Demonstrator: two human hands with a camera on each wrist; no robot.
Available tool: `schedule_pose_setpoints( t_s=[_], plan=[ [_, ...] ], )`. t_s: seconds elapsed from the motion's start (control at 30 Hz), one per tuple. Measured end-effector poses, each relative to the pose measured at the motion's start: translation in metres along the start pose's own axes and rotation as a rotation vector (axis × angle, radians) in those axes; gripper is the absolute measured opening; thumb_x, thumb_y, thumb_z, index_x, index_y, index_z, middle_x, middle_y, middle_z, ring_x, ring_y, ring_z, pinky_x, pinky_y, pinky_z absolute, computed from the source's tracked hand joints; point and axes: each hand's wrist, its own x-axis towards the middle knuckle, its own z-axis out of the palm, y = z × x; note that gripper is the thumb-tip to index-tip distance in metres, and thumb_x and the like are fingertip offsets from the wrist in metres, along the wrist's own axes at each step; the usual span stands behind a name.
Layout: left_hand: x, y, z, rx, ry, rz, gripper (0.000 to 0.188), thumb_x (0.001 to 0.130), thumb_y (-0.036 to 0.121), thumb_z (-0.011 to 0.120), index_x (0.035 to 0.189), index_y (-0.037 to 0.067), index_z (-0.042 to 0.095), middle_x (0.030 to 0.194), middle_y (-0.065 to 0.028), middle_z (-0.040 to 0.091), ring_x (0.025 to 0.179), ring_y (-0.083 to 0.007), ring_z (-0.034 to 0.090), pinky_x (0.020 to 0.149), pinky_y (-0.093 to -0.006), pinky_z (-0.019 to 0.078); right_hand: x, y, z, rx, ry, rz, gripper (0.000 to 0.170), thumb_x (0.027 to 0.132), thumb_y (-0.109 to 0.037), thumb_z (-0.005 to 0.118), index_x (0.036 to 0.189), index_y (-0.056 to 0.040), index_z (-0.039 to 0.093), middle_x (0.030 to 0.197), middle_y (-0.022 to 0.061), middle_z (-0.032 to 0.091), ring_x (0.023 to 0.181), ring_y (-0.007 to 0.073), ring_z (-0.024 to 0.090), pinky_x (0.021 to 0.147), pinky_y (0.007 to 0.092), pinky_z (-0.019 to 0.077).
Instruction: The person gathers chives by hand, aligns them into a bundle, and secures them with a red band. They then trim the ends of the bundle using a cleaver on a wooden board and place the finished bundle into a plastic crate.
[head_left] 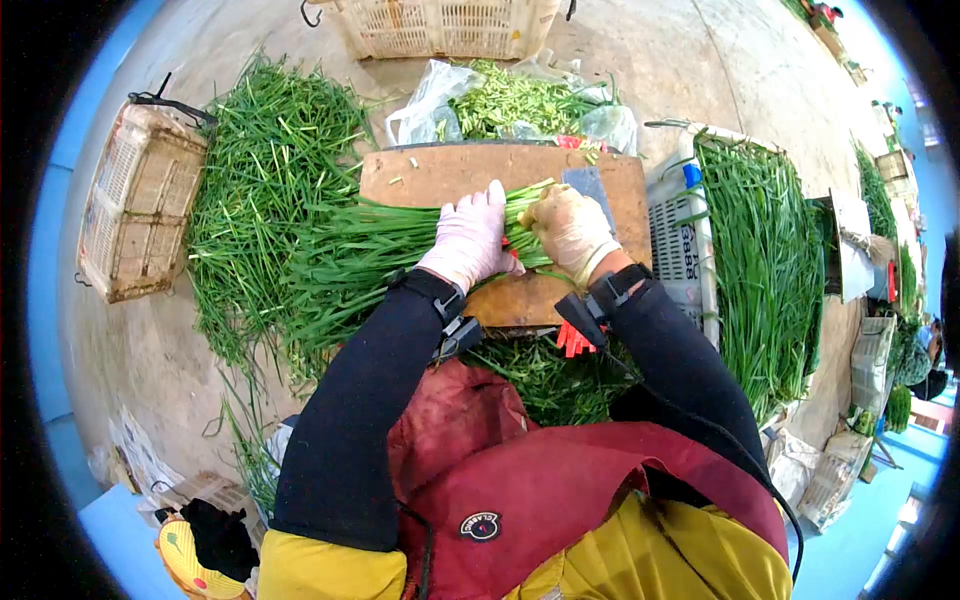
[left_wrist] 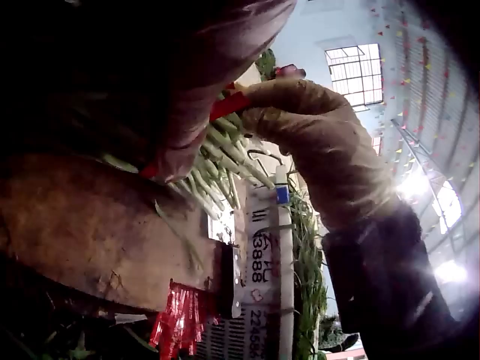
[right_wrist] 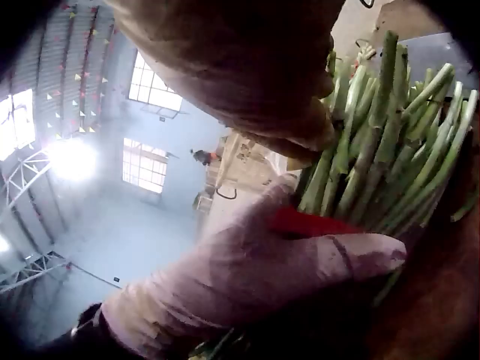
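A bunch of long green leafy stalks (head_left: pixel 385 235) lies across the wooden board (head_left: pixel 425 165), cut pale ends to the right. My pink-gloved left hand (head_left: pixel 468 235) wraps around it near those ends, thumb on the near side. A red strip (right_wrist: pixel 311 223) crosses the stalks beneath that thumb. My right hand (head_left: pixel 572 232), in a yellowish glove, curls at the cut ends on the far side. In the left wrist view its fingertips pinch the red strip (left_wrist: pixel 229 106). Beyond the right hand, a flat grey metal plate (head_left: pixel 590 188) rests on the board.
Loose greens (head_left: pixel 265 190) are heaped to the left, beside a crate (head_left: pixel 140 200). A crate (head_left: pixel 690 240) packed with greens stands at the right. Plastic bags (head_left: pixel 435 90) with stalk trimmings lie behind the board. Red strips (head_left: pixel 575 340) hang from its near edge.
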Motion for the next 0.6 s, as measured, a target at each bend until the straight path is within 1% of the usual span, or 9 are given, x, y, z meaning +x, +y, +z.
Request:
schedule_pose_setpoints(
  t_s=[0.1, 0.17, 0.2, 0.3, 0.33, 0.37, 0.43, 0.5, 0.6],
  plan=[
    [0.003, -0.002, -0.003, -0.013, -0.088, -0.002, 0.122, 0.051, 0.048, 0.09, 0.143, -0.001, 0.026, 0.127, -0.0178, 0.055, 0.121, -0.0331, 0.052, 0.098, -0.0476, 0.0416, -0.001, 0.019, 0.016, 0.036, 0.011, 0.117, 0.014, 0.08, -0.019, 0.061, 0.088, -0.0143, 0.071, 0.089, 0.014, 0.068, 0.088, 0.0337, 0.066, 0.079, 0.0459, 0.0519],
    [0.002, -0.003, -0.004, -0.021, -0.082, 0.004, 0.121, 0.052, 0.049, 0.09, 0.142, -0.001, 0.027, 0.127, -0.0179, 0.056, 0.12, -0.0331, 0.053, 0.098, -0.0475, 0.0418, -0.016, 0.058, 0.032, 0.372, 0.304, 0.217, 0.013, 0.085, -0.01, 0.057, 0.091, -0.0101, 0.068, 0.089, 0.0169, 0.068, 0.086, 0.0365, 0.065, 0.078, 0.0433, 0.0515],
    [0.002, -0.004, -0.004, -0.027, -0.075, 0.012, 0.12, 0.052, 0.049, 0.089, 0.142, -0.001, 0.028, 0.126, -0.0179, 0.056, 0.12, -0.0332, 0.053, 0.097, -0.0474, 0.042, -0.023, 0.06, 0.011, 0.336, 0.362, 0.268, 0.012, 0.086, -0.008, 0.057, 0.092, -0.0093, 0.068, 0.09, 0.0167, 0.068, 0.085, 0.035, 0.066, 0.077, 0.0417, 0.0516],
    [0.003, -0.006, 0.001, 0.005, -0.058, 0.012, 0.119, 0.052, 0.051, 0.088, 0.141, -0.001, 0.029, 0.124, -0.0173, 0.057, 0.119, -0.0333, 0.054, 0.096, -0.0471, 0.0427, -0.053, 0.059, -0.008, 0.515, 0.355, 0.476, 0.012, 0.089, -0.005, 0.057, 0.096, -0.0071, 0.067, 0.093, 0.0159, 0.069, 0.083, 0.0307, 0.066, 0.077, 0.0377, 0.0517],
    [0.005, -0.007, 0.001, -0.001, -0.087, 0.014, 0.12, 0.052, 0.052, 0.088, 0.142, -0.001, 0.028, 0.124, -0.0176, 0.057, 0.118, -0.0332, 0.054, 0.096, -0.0471, 0.0427, -0.061, 0.057, -0.004, 0.49, 0.331, 0.349, 0.011, 0.089, -0.005, 0.059, 0.097, -0.0056, 0.067, 0.092, 0.0151, 0.069, 0.083, 0.0269, 0.067, 0.077, 0.0361, 0.0517],
    [0.007, -0.006, 0.0, -0.003, -0.084, 0.022, 0.12, 0.052, 0.052, 0.088, 0.142, -0.001, 0.028, 0.124, -0.0176, 0.057, 0.118, -0.0332, 0.054, 0.096, -0.0471, 0.0427, -0.064, 0.036, -0.01, 0.749, 0.284, 0.397, 0.01, 0.09, -0.008, 0.059, 0.097, -0.0046, 0.067, 0.09, 0.0136, 0.07, 0.082, 0.023, 0.067, 0.077, 0.0345, 0.0514],
    [0.006, -0.004, -0.002, 0.007, -0.104, 0.008, 0.121, 0.052, 0.052, 0.087, 0.143, -0.001, 0.027, 0.125, -0.0176, 0.057, 0.119, -0.0331, 0.054, 0.096, -0.0473, 0.0425, -0.076, 0.035, 0.022, 0.277, 0.268, 0.002, 0.015, 0.092, -0.016, 0.061, 0.097, -0.0037, 0.068, 0.088, 0.0124, 0.07, 0.078, 0.0194, 0.067, 0.072, 0.0333, 0.0514],
    [0.004, -0.003, -0.002, 0.003, -0.11, 0.005, 0.122, 0.052, 0.052, 0.088, 0.144, -0.001, 0.027, 0.127, -0.0179, 0.055, 0.12, -0.0334, 0.053, 0.097, -0.0481, 0.042, -0.062, -0.01, 0.008, 0.875, -0.026, 0.536, 0.026, 0.092, -0.027, 0.063, 0.098, -0.0024, 0.069, 0.085, 0.0135, 0.07, 0.072, 0.0214, 0.066, 0.068, 0.0339, 0.0509],
    [0.001, -0.003, 0.006, 0.039, -0.018, 0.02, 0.114, 0.054, 0.047, 0.088, 0.141, 0.0, 0.031, 0.124, -0.0167, 0.056, 0.117, -0.0315, 0.053, 0.095, -0.047, 0.0421, -0.048, -0.015, 0.041, 0.715, 0.082, 0.569, 0.035, 0.088, -0.035, 0.067, 0.088, 0.0, 0.069, 0.077, 0.0208, 0.066, 0.072, 0.0327, 0.065, 0.067, 0.0396, 0.0494]
  ],
)
